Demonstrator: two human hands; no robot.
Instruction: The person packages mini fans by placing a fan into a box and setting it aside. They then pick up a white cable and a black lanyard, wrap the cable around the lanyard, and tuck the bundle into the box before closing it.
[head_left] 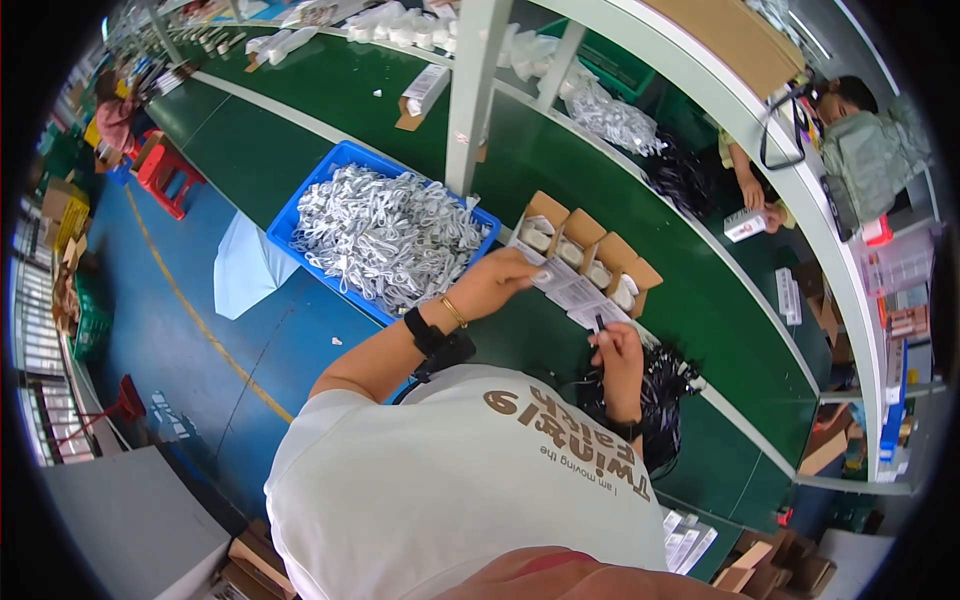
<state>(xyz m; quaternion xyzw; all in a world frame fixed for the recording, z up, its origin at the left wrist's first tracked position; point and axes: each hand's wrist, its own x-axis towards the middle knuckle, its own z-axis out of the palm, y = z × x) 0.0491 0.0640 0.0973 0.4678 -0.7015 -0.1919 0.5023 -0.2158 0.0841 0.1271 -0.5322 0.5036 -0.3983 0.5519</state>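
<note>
My left hand [498, 282], with a black watch and a thin gold bracelet on its wrist, grips the end of a small white box [562, 285] lying at the near edge of the green belt. My right hand [618, 352] pinches a small black piece [600, 323] just above that box's other end. Behind the box stands a row of several small open cardboard boxes [588, 250] with white parts inside. A heap of black cables [668, 385] lies right of my right hand.
A blue bin [300, 215] full of white cable bundles sits left of my hands. A white post [470, 95] rises from the green belt [300, 130]. A co-worker [850, 115] sits across the belt. Another person [115, 110] and a red stool [165, 172] are far left.
</note>
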